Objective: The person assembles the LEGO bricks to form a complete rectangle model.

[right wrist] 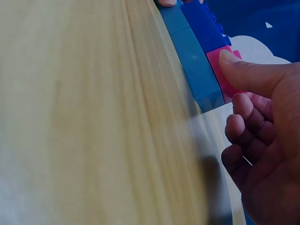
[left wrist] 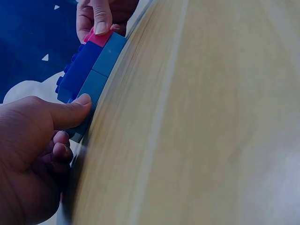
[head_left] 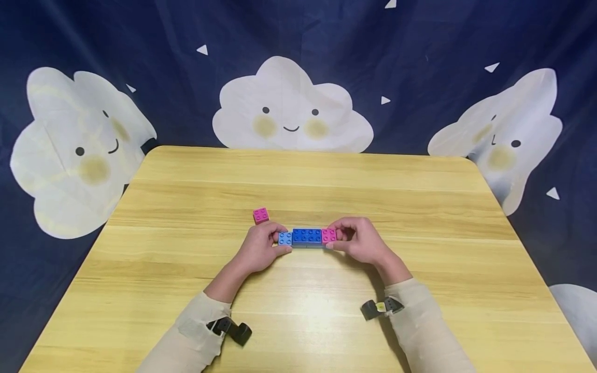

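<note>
A low row of toy building bricks lies on the table between both hands. Two light blue bricks (left wrist: 108, 54) stand end to end as its lower layer. On top sit a dark blue brick (head_left: 307, 236) in the middle and a small pink brick (head_left: 328, 235) at the right end. Bare light blue studs (head_left: 285, 239) show at the left end. My left hand (head_left: 261, 247) pinches that left end, thumb on the near side. With thumb and fingers my right hand (head_left: 366, 242) holds the pink brick; its far side is hidden in the right wrist view.
A second small pink brick (head_left: 260, 215) sits loose on the table, just beyond the left hand. The wooden table (head_left: 308, 181) reaches to a dark blue cloth (head_left: 298, 31) printed with clouds. A small black camera (head_left: 233, 330) is strapped to each wrist.
</note>
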`<state>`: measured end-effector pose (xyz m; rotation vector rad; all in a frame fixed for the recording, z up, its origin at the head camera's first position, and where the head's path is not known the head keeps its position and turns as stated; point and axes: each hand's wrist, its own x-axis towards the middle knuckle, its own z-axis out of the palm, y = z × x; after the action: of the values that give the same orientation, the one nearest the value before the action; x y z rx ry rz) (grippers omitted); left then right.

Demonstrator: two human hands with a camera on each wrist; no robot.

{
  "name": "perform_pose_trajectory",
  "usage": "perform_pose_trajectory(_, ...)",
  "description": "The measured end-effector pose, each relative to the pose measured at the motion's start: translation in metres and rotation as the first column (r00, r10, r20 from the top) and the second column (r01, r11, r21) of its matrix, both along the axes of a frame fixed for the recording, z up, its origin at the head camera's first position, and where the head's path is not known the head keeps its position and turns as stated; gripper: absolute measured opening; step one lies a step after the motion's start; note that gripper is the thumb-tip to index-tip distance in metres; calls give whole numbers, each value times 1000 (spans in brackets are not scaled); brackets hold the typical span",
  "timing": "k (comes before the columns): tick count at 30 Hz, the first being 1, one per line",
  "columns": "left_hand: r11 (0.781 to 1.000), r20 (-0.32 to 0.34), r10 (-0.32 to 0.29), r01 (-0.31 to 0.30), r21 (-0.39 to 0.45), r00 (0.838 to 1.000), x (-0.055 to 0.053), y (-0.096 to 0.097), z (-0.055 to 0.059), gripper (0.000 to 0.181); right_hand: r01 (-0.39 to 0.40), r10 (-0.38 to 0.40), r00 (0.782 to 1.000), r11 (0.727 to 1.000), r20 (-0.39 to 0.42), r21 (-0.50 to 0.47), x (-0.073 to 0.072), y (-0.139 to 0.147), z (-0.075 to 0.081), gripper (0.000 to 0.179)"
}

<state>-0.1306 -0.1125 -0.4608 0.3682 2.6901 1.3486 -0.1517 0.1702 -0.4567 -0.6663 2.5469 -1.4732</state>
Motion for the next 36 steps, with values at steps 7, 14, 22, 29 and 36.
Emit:
perform_pose_trajectory(7,1000,14,3,-3,-14,1000,-1,1,-1,34,-23,23,999,1000,-39,-17,0,1,-4,27)
perform_pose_trajectory(14,1000,1,8,-8,-16,1000,-2,-1,1,33,9,-10,1000,999,-17,-46,2,-2,-7,30)
perform_pose_trajectory(22,1000,-10,-4,4,-15,1000,-3,-1,-2,35,74,-68,995,994,71,-79,7,-4,-7,35)
perform_pose_trajectory(29,999,12,-9,8,53,1000,-3,-6,0,36,54,-46,996,993,73,-101,18,-11,23,32)
perform_pose_trajectory(36,989,-3,23,-23,143,1000,-6,-17,3,40,58,-48,995,993,88,-107,18,-11,23,32)
